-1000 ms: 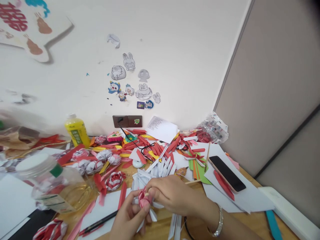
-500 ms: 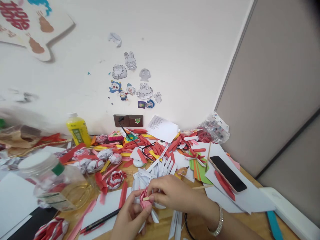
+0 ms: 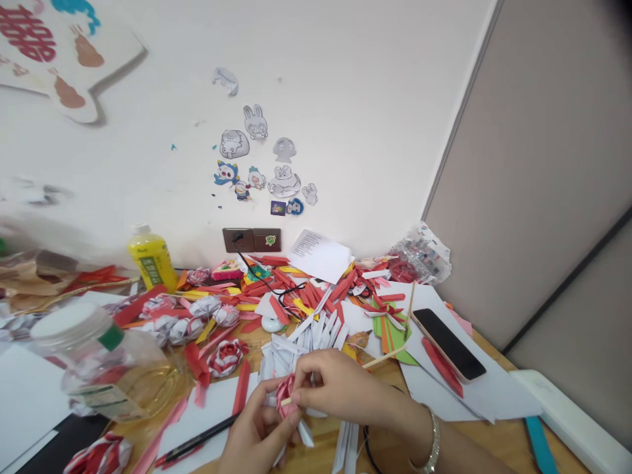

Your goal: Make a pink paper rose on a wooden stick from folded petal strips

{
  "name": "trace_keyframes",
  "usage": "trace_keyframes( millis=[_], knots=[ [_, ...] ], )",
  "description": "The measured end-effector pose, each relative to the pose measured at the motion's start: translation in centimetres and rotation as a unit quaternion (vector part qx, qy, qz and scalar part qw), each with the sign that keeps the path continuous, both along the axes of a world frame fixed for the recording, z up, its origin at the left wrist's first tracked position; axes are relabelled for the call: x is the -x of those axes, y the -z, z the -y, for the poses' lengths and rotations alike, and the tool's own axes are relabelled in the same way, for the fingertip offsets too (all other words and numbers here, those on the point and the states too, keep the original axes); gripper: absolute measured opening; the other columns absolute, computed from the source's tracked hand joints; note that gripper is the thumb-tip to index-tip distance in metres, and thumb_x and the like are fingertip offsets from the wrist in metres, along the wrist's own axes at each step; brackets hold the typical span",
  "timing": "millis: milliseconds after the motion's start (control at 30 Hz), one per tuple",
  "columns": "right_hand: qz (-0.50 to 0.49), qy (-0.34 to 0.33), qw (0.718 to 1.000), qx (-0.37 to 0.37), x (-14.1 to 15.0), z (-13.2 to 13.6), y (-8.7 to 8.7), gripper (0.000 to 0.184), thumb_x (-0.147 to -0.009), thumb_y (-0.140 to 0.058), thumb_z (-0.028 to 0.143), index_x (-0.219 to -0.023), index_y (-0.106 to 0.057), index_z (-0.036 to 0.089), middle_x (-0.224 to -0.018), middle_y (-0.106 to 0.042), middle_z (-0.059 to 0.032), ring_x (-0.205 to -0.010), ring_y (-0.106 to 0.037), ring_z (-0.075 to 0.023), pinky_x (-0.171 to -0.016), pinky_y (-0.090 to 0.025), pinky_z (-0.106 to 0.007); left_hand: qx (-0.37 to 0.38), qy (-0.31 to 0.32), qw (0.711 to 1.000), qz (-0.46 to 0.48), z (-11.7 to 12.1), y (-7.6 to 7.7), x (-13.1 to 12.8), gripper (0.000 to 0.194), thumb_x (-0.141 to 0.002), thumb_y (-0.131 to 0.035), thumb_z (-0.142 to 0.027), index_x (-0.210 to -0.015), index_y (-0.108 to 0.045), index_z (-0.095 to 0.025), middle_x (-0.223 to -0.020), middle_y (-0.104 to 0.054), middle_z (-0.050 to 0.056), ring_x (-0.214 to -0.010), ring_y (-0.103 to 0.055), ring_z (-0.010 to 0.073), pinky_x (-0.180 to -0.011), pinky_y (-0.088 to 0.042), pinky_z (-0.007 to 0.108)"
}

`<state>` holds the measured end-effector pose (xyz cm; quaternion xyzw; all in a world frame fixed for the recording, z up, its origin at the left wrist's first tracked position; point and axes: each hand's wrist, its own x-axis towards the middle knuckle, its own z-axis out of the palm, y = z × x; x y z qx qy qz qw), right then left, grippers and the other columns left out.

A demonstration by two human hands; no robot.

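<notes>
My left hand (image 3: 264, 421) is closed around a pink-and-white folded paper flower (image 3: 285, 388), low in the middle of the view. Against the flower's face lies the pale tip of a thin wooden stick (image 3: 386, 357), whose other end sticks out beyond my right hand (image 3: 323, 382). The fingers of that hand pinch the stick close to its tip, and cover its middle. White folded paper strips (image 3: 316, 336) fan out just behind both hands. A black pen (image 3: 200, 440) lies on white paper to the left of my left hand.
Red, yellow and white paper strips (image 3: 316, 289) pile along the wall. Left stand a clear jar (image 3: 118, 375) and a yellow drink bottle (image 3: 154, 260). Finished paper roses (image 3: 226, 357) lie nearby. A phone (image 3: 449, 343) rests on paper at right, beside a white bar (image 3: 567, 415).
The stick's far end has swung up and away from the table's front edge, turning about its tip in my right hand. My left hand still holds the flower in about the same place.
</notes>
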<state>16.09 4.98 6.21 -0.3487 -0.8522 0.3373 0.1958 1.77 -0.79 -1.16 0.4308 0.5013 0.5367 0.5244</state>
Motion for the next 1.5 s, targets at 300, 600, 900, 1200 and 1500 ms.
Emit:
trace_keyframes(
  millis=[300, 600, 900, 1200, 1500],
  knots=[
    [-0.052, -0.019, 0.993, 0.108, -0.5, -0.7, 0.6, 0.012, -0.070, -0.065, 0.026, -0.076, -0.066, 0.017, -0.068, -0.061, 0.0028, -0.065, -0.056, -0.0111, -0.058, -0.039, -0.018, 0.006, 0.005, 1.000, -0.024, 0.2, 0.2, 0.0, 0.054, -0.062, -0.067, -0.052, -0.099, -0.045, -0.019, -0.042, -0.060, -0.005, -0.031, -0.041, 0.0071, -0.033, -0.031, 0.016],
    [-0.046, -0.027, 0.984, 0.171, -0.7, -1.2, 1.2, 0.015, -0.067, -0.066, 0.025, -0.076, -0.070, 0.014, -0.065, -0.062, 0.0008, -0.062, -0.054, -0.0112, -0.056, -0.039, -0.018, 0.014, 0.065, 0.997, -0.049, -0.1, 0.7, 0.6, 0.050, -0.067, -0.064, -0.050, -0.101, -0.045, -0.019, -0.046, -0.060, -0.005, -0.034, -0.043, 0.0074, -0.037, -0.031, 0.017],
    [-0.064, -0.007, 0.984, 0.165, -0.5, -1.2, 1.1, 0.011, -0.069, -0.065, 0.023, -0.075, -0.069, 0.014, -0.066, -0.062, 0.0006, -0.066, -0.056, -0.0125, -0.058, -0.040, -0.018, 0.000, 0.026, 0.999, -0.030, 0.0, 0.8, 0.4, 0.054, -0.064, -0.067, -0.051, -0.102, -0.044, -0.019, -0.043, -0.059, -0.005, -0.032, -0.046, 0.0091, -0.034, -0.032, 0.018],
    [-0.054, 0.006, 0.985, 0.165, -0.5, -1.0, 0.1, 0.007, -0.070, -0.063, 0.021, -0.071, -0.064, 0.014, -0.063, -0.056, 0.0034, -0.061, -0.051, -0.0099, -0.055, -0.037, -0.017, -0.017, 0.019, 1.000, 0.008, -0.1, 0.0, 0.0, 0.052, -0.061, -0.069, -0.051, -0.096, -0.046, -0.019, -0.041, -0.060, -0.005, -0.028, -0.045, 0.0080, -0.032, -0.031, 0.016],
    [-0.018, -0.004, 0.994, 0.105, -1.0, -1.1, -0.1, 0.007, -0.071, -0.062, 0.023, -0.075, -0.064, 0.017, -0.067, -0.059, 0.0036, -0.064, -0.053, -0.0108, -0.056, -0.037, -0.017, -0.015, 0.030, 0.999, 0.012, -0.2, 0.5, 0.1, 0.051, -0.063, -0.068, -0.052, -0.097, -0.048, -0.019, -0.043, -0.062, -0.003, -0.029, -0.047, 0.0084, -0.033, -0.029, 0.016]
  ],
)
